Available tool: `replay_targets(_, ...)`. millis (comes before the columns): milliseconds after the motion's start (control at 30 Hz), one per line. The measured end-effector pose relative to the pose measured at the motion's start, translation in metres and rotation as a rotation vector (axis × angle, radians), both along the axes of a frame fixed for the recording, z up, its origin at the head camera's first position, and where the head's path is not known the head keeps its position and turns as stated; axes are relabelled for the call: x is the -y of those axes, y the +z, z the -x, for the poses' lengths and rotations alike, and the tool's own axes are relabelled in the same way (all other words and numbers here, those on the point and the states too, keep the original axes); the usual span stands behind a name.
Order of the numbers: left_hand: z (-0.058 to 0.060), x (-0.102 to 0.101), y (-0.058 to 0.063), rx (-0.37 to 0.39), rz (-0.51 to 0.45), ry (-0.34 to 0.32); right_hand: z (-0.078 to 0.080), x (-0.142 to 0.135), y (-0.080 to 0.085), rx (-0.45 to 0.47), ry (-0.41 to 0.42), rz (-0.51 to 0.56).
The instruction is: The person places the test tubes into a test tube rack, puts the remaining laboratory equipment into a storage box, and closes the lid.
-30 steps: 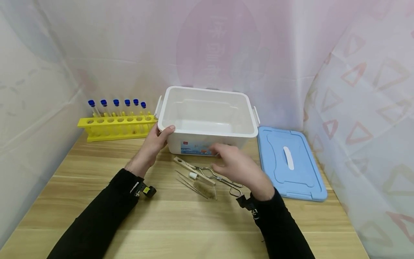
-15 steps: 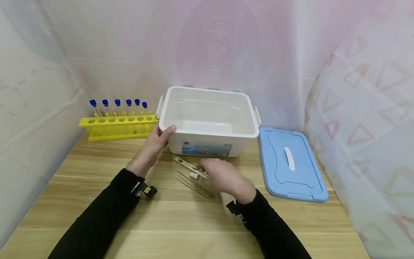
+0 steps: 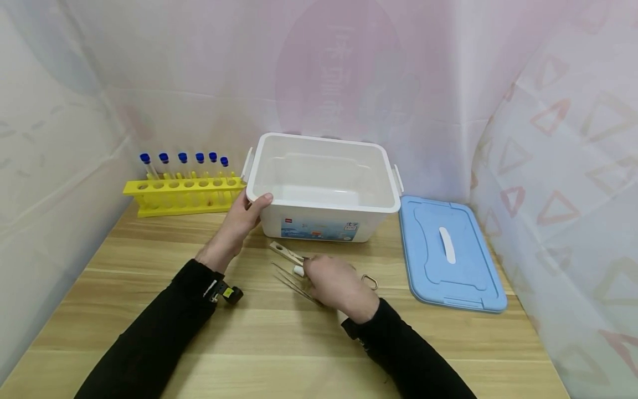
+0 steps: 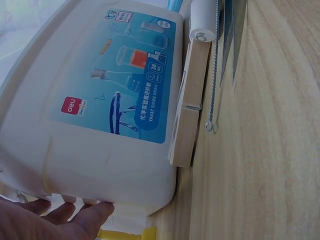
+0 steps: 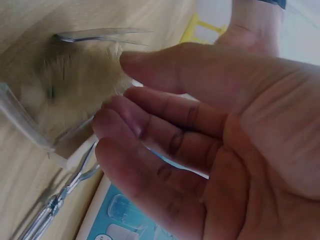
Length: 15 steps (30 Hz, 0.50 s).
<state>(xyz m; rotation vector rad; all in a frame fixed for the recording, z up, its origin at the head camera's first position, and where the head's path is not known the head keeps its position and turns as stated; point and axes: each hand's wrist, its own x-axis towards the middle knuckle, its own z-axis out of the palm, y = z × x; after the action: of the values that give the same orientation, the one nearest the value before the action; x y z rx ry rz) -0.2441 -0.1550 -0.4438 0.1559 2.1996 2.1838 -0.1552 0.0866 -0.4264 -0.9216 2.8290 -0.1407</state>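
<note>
My left hand point(image 3: 236, 224) grips the near left corner of a white plastic box point(image 3: 271, 224), thumb over the rim. My right hand point(image 3: 339, 285) is low over a group of tools in front of the box, hiding part of them. In the right wrist view its fingers are loosely bent, thumb apart from them, close by the brush bristles point(image 5: 82, 75). Around it lie a wooden test tube clamp point(image 4: 195, 82), tweezers point(image 5: 72, 37) and metal crucible tongs point(image 5: 55, 202). Beside the clamp is a small white cylinder point(image 4: 202, 22), next to the brush's twisted wire handle point(image 4: 215, 75).
A yellow rack point(image 3: 181, 188) with several blue-capped test tubes point(image 3: 183, 157) stands left of the box. To the right lies a blue lid point(image 3: 428, 271) with a white handle point(image 3: 447, 245). Printed cloth point(image 3: 199, 111) encloses the wooden table point(image 3: 239, 343) at back and sides.
My right hand has moved left and toward me, from the box's front down over the tools. My left hand has stayed on the box corner.
</note>
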Motion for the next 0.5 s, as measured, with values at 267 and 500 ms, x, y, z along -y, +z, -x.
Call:
replay_targets(267, -0.001, 0.0, 0.001, 0.001, -0.008, -0.001, -0.005, 0.01, -0.01, -0.082, -0.05, -0.119)
replay_targets(500, -0.001, 0.0, 0.002, 0.004, -0.023, -0.003, -0.006, 0.016, -0.02, -0.177, -0.037, -0.172)
